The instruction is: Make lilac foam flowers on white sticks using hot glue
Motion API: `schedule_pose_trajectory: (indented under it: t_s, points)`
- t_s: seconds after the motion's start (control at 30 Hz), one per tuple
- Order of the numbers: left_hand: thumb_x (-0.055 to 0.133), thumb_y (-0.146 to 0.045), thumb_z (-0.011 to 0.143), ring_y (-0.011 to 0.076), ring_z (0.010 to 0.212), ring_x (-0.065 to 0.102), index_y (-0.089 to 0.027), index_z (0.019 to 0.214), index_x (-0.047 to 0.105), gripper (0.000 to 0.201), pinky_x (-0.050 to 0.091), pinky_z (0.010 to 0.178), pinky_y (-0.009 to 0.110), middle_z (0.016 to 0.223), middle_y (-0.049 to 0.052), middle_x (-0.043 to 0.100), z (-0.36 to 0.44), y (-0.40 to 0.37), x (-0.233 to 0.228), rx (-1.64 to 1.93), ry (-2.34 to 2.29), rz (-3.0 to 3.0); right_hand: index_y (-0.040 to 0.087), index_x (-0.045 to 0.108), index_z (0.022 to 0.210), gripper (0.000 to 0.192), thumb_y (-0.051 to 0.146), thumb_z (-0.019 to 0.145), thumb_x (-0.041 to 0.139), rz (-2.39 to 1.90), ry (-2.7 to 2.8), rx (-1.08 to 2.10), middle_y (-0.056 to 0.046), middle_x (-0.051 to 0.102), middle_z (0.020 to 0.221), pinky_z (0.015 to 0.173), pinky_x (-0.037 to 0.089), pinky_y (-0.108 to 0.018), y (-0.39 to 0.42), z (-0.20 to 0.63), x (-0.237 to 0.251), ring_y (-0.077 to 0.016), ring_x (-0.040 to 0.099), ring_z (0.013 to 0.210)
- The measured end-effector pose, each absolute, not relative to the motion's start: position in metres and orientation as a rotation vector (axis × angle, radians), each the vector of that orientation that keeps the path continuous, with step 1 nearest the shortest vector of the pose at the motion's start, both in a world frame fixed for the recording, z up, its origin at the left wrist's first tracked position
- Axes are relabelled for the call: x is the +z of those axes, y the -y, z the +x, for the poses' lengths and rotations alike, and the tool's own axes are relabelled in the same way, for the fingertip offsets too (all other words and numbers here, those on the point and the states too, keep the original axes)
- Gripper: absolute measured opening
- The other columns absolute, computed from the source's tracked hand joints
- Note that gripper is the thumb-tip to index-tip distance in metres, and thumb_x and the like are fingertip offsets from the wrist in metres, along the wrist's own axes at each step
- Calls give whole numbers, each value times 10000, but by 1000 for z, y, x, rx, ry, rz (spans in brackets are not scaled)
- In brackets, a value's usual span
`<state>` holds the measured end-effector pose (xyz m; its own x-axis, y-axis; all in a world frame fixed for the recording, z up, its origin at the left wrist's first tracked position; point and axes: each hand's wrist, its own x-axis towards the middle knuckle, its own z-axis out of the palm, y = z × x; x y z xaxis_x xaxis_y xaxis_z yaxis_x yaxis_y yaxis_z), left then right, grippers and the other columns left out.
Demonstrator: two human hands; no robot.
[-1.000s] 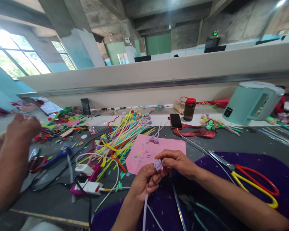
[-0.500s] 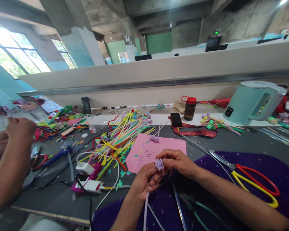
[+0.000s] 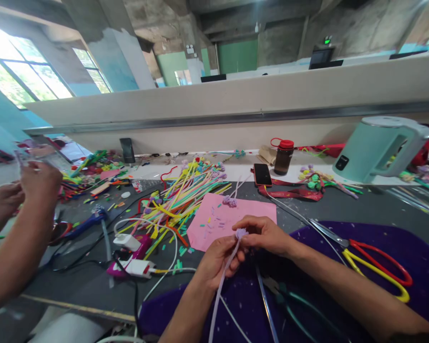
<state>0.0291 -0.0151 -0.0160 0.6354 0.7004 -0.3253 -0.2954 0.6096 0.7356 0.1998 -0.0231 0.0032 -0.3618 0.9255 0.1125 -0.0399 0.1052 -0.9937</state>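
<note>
My left hand (image 3: 222, 256) is closed around the upper stem of a lilac pipe-cleaner flower (image 3: 240, 233). Its long stem (image 3: 219, 290) trails down toward me. My right hand (image 3: 264, 235) pinches the flower head from the other side, with the fingertips partly covering it. Just behind my hands lies a pink sheet (image 3: 198, 233) with small lilac and green clippings on it. A second lilac flower (image 3: 230, 201) rests at the sheet's far edge. Below my right hand are green-handled pliers (image 3: 282, 297) and a thin metal rod (image 3: 266, 302).
Red-and-yellow scissors (image 3: 375, 267) lie on dark purple cloth at right. Coloured pipe cleaners (image 3: 193, 190) are heaped left of the sheet. Chargers on a power strip (image 3: 136, 259), a phone (image 3: 262, 175), a bottle (image 3: 283, 158) and a kettle (image 3: 377, 150) stand around. Another person's hands (image 3: 39, 183) work at left.
The flower has turned in my fingers, so its stem now crosses in front of my left hand. The other person's hands have shifted slightly right. The view has tilted a little.
</note>
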Motion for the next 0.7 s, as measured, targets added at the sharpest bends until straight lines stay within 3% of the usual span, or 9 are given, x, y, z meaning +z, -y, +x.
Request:
schedule_pose_trajectory:
  t_s: [0.17,0.43,0.7]
  points:
    - [589,-363,752,65,342,502,-66,736,648,303,357,281,140,587,55,648,31,15,-14,680,-689,812,163,630,979,262,282,745,633,-941,1394,1494,22,600,606,435,381,-177,20,200,-1,-92,533,496]
    - [678,-350,691,26,286,416,-94,672,615,265,286,265,124,479,-10,584,32,14,-19,642,-765,849,154,632,957,280,320,733,645,-977,1411,1519,25,608,604,433,382,-175,21,198,1,-85,525,483]
    - [698,-337,661,-2,279,305,-92,696,613,262,189,259,122,450,-41,528,28,12,-15,693,-744,756,144,627,965,400,493,825,490,-971,1301,1509,14,557,589,417,379,-197,17,202,0,-115,539,519]
